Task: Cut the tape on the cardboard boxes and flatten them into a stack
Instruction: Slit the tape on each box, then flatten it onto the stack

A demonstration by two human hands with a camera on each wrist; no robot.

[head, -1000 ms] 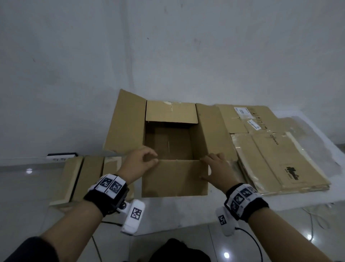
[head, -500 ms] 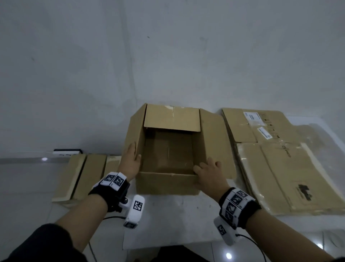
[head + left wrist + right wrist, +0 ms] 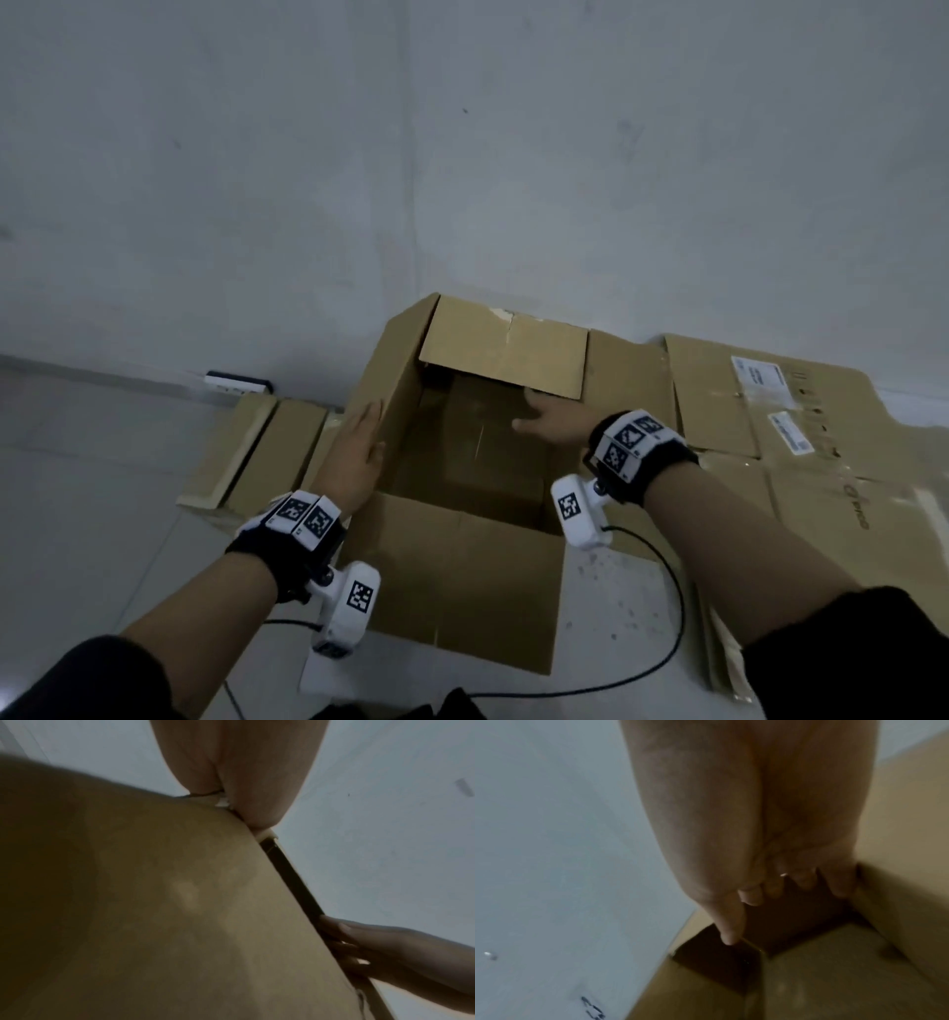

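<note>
An open brown cardboard box (image 3: 462, 580) stands on the floor in front of me, flaps spread and inside empty. My left hand (image 3: 359, 452) lies flat, fingers straight, against the outside of the box's left wall (image 3: 180, 902); the left wrist view shows its palm (image 3: 244, 770) on that panel. My right hand (image 3: 544, 421) reaches inside the box toward the far wall, under the far flap (image 3: 506, 354). In the right wrist view its fingers (image 3: 770, 892) are loose, the thumb points out, and it holds nothing. No cutter is in sight.
A stack of flattened boxes (image 3: 770, 437) with white labels lies to the right, against the wall. More flat cardboard (image 3: 246, 452) lies to the left, near a white power strip (image 3: 236, 383). A black cable (image 3: 662, 652) runs over the floor by the box's near right corner.
My view moved closer over the box. My left hand slid from the near flap to the outside of the left wall. My right hand left the near edge and went inside.
</note>
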